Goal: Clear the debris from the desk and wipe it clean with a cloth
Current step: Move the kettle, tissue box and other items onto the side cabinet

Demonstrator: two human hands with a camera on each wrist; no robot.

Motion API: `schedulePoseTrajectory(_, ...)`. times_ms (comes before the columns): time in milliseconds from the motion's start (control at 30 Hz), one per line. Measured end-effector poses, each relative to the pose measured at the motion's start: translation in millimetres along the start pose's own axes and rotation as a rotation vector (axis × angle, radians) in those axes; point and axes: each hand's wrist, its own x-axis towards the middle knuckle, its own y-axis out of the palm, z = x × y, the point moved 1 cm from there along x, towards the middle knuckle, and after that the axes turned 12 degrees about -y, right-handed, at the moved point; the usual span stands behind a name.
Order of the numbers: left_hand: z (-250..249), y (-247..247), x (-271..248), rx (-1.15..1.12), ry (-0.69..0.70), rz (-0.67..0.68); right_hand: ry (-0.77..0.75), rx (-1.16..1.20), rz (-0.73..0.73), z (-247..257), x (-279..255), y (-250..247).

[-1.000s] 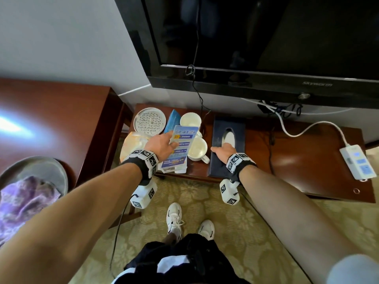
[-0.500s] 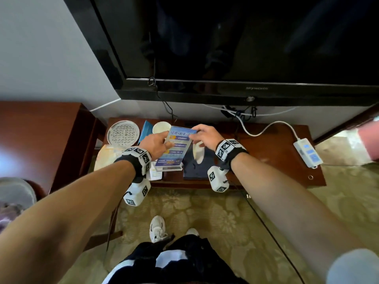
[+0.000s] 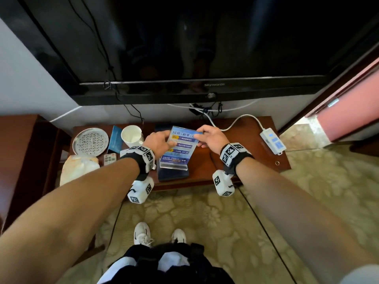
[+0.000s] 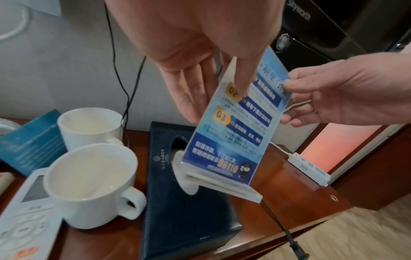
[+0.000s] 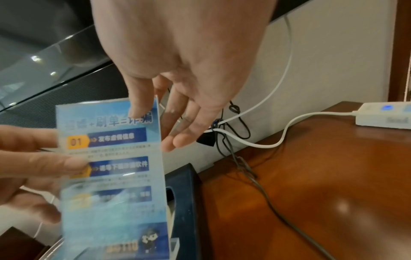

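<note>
Acrylic sign stand (image 3: 180, 149) hangs above the dark tissue box (image 4: 184, 211), pinched at its upper edges by left hand (image 3: 158, 142) and right hand (image 3: 211, 138). Clearing looks underway; next it needs setting off the desk (image 3: 242, 152).

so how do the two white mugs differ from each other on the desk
The near mug stands at the desk's front, beside the white remote; the far mug stands behind it, next to the blue box. The near mug's handle shows fully; the far mug's is mostly hidden. Both are white, upright and look empty.
</note>
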Motion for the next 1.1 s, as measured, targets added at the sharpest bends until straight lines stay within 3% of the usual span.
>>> schedulePoseTrajectory(433,0,4,17,0.195,-0.016,-0.030,0.112,-0.245,-0.280,-29,-6,-24)
schedulePoseTrajectory(800,34,-4,22,0.243,-0.056,-0.011,0.278,-0.454,-0.176,-36,19,16)
schedulePoseTrajectory(1100,55,-6,24,0.212,-0.065,-0.034,0.316,-0.492,-0.118,-37,36,39)
